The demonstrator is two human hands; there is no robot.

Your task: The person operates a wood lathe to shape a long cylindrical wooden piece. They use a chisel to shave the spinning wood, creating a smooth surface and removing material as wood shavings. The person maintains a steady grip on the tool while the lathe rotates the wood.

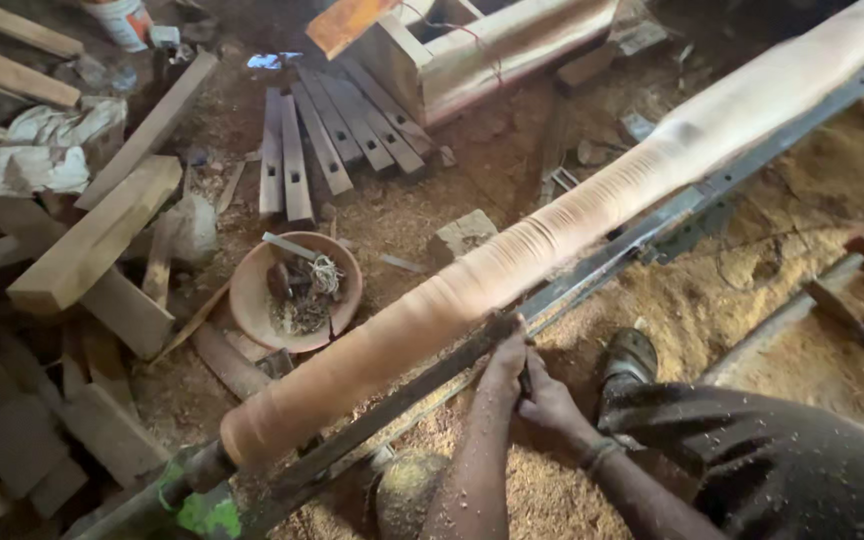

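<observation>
Head view: both hands (527, 375) grip tool against wooden spindle (512, 265).

One long turned wooden spindle (552, 235), one round bowl (252, 300), six slotted slats (297, 150), two hands (532, 385).

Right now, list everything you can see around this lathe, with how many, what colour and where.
Wooden spindle: one, pale orange, running diagonally on the lathe.
Metal rail: one, dark, alongside the spindle.
Bowl: one, reddish, on the floor left of the spindle, holding scraps.
Slotted slats: several, grey-brown, fanned out at top centre.
Timber offcuts: many, tan, piled at left.
Wooden box: one, pale, top centre.
Sawdust: tan, covering the floor at right.
Shoe: one, dark, lower right.
Left hand: gripping a tool at the rail.
Right hand: gripping the same tool handle.
</observation>
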